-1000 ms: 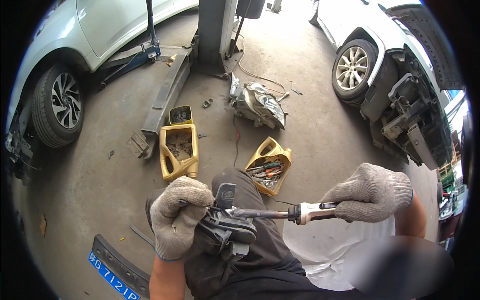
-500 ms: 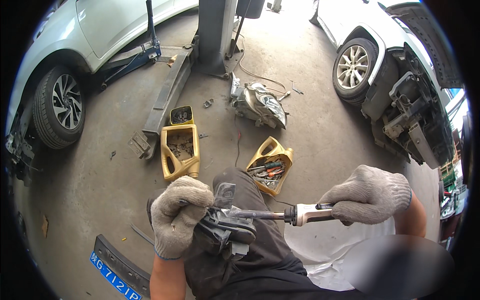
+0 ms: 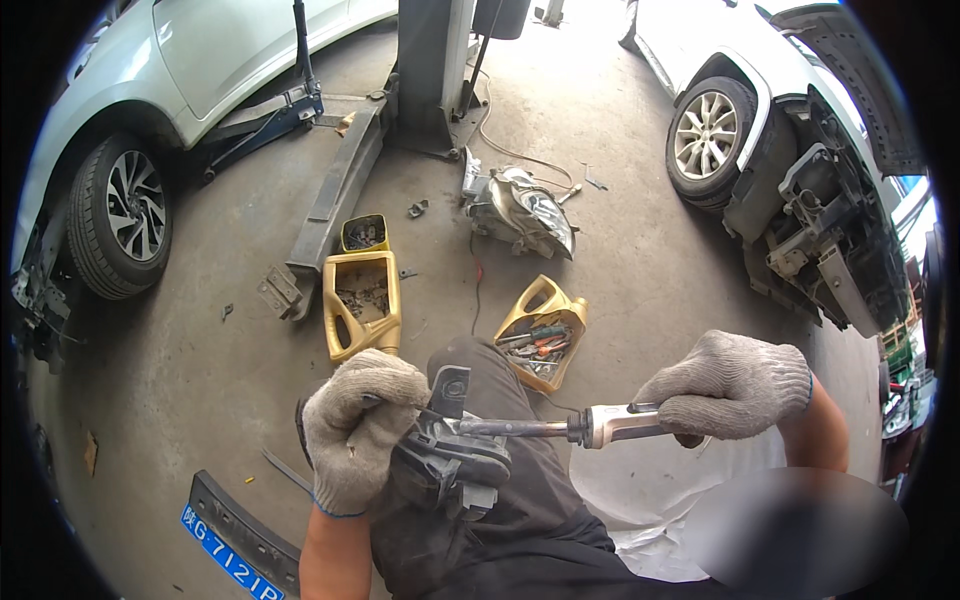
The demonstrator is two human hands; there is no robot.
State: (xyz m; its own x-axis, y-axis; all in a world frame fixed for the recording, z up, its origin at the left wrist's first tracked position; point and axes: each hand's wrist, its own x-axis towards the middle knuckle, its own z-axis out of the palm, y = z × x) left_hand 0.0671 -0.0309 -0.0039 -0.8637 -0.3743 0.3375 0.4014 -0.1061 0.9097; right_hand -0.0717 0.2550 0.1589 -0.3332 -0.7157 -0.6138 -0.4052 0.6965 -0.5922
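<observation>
My left hand [image 3: 362,425], in a grey knit work glove, is closed on the edge of a black plastic car part [image 3: 460,455] with an upright tab. A thin dark piece pokes out between its gloved fingers; its kind does not show. The part rests over my dark trousers. My right hand [image 3: 725,385], gloved the same way, grips the light handle of a soldering iron [image 3: 605,425]. The iron's metal barrel points left, and its tip meets the part close to the left fingers. Exactly where it touches is hidden.
Cut yellow jugs, one holding tools [image 3: 545,345] and one holding small hardware [image 3: 362,300], stand ahead. Beyond them lie a headlight [image 3: 522,212] and a lift arm [image 3: 340,190]. Cars flank both sides. A plate holder [image 3: 240,530] lies lower left, white sheeting [image 3: 640,490] lower right.
My right hand and the soldering iron have shifted slightly left and up, the handle turning a little. My left hand and the plastic part stay nearly in place.
</observation>
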